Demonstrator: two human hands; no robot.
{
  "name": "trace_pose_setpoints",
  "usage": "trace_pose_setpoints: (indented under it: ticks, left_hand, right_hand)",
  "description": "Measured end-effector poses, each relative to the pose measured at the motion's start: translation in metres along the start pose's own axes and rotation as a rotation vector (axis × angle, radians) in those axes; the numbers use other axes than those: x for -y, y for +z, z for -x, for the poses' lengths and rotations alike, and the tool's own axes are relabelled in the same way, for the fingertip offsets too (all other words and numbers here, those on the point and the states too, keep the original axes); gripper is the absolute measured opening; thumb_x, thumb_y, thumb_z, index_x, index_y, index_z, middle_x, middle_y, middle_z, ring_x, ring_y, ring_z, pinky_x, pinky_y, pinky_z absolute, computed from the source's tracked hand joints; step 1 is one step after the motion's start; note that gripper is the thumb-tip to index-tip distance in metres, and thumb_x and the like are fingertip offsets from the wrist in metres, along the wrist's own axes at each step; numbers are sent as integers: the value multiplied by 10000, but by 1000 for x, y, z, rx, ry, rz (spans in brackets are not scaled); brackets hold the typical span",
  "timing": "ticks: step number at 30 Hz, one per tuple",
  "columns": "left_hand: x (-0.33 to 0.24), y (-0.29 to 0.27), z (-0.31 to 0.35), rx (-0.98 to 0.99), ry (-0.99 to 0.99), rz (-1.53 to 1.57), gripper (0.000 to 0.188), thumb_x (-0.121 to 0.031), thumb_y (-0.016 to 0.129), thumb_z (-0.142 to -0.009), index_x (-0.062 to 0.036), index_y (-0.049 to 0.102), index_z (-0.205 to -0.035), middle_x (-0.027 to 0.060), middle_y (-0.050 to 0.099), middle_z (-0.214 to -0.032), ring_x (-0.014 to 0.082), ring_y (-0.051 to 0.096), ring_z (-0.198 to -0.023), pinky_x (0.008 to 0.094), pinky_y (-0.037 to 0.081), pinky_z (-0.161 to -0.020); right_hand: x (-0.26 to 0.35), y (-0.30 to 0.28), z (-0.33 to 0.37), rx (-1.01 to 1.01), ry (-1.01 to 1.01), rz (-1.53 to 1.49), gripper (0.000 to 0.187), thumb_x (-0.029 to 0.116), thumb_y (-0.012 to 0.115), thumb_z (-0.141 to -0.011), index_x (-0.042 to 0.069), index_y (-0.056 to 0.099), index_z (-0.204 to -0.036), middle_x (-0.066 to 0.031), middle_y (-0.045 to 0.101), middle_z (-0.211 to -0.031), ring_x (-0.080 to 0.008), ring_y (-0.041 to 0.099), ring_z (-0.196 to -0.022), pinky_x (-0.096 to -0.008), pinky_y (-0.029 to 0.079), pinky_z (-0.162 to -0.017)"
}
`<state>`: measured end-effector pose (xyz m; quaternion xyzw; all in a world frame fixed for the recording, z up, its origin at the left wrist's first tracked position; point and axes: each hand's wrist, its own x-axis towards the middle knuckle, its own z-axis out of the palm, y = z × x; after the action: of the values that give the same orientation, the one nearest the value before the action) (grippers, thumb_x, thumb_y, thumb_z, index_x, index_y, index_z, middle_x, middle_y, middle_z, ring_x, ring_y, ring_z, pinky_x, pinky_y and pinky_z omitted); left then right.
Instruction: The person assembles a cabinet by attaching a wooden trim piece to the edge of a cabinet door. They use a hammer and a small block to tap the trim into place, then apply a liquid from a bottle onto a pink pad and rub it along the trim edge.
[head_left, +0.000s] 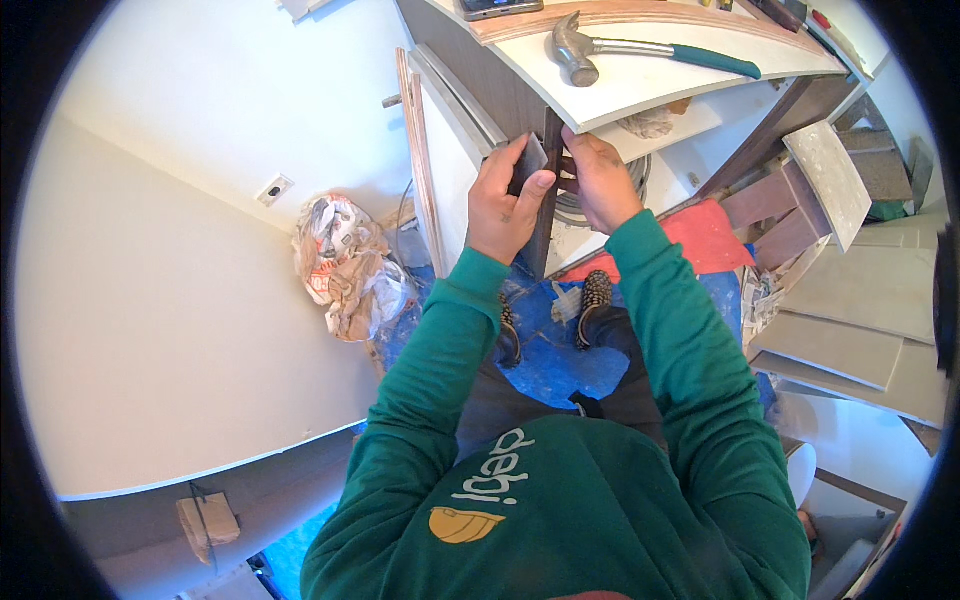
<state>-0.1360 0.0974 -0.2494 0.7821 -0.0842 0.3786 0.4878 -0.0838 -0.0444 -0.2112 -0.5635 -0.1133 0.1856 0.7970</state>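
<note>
My left hand [505, 205] is closed around a small grey rectangular block [532, 160], its thumb across the near side. The block lies against the front edge of a dark upright cabinet panel [546, 215]. On the panel's other side, my right hand [603, 185] grips that edge, just under the corner of a white top board [670, 92]; some of its fingers are hidden. A claw hammer [640, 47] with a green handle rests on the board above my hands.
Coiled grey cable [640, 175] sits inside the cabinet beside my right hand. Boards [430, 170] lean at the left, near a full plastic bag [345, 265]. Blue sheeting [560, 365] covers the floor under my shoes. A red sheet [705, 238] and stacked panels [850, 290] lie right.
</note>
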Motion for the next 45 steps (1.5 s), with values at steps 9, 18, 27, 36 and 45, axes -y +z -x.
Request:
trace_pose_setpoints:
  ticks: [9,18,27,36,45]
  left_hand:
    - [-16,7,0,-27,38,-75,575,-351,687,-947,103,596,-1288,212,644,-999,336,641,-909,371,518,-820]
    - [-16,6,3,36,60,-63,545,-288,583,-1010,122,518,-1364,226,607,-1050,343,604,-938,391,495,-848]
    - [-20,10,4,-5,21,-49,547,-315,586,-1015,115,541,-1349,204,604,-1020,310,601,-921,358,494,-823]
    - [-14,9,1,-8,40,-52,556,-336,605,-1006,104,560,-1342,185,612,-1003,298,600,-921,355,492,-828]
    - [-19,12,1,-25,-2,-21,548,-330,607,-1006,111,567,-1330,181,613,-989,287,606,-898,345,498,-804]
  right_hand:
    - [0,-6,-2,26,4,-4,425,426,544,-1043,29,678,-1118,-53,694,-1068,-145,621,-976,-339,515,-841]
    - [-1,-9,-5,59,7,-23,512,492,565,-1019,6,672,-1139,-63,686,-1086,-156,620,-996,-352,519,-875]
    - [1,-8,-4,41,11,11,564,528,577,-1000,-18,675,-1107,-77,677,-1059,-157,616,-963,-357,522,-877]
    - [-5,-8,-8,12,-12,29,547,536,583,-996,1,696,-989,-37,664,-930,-127,588,-861,-321,503,-788]
    - [-6,-8,-8,26,-50,14,538,522,582,-1002,-3,696,-985,-39,662,-947,-120,581,-867,-310,507,-794]
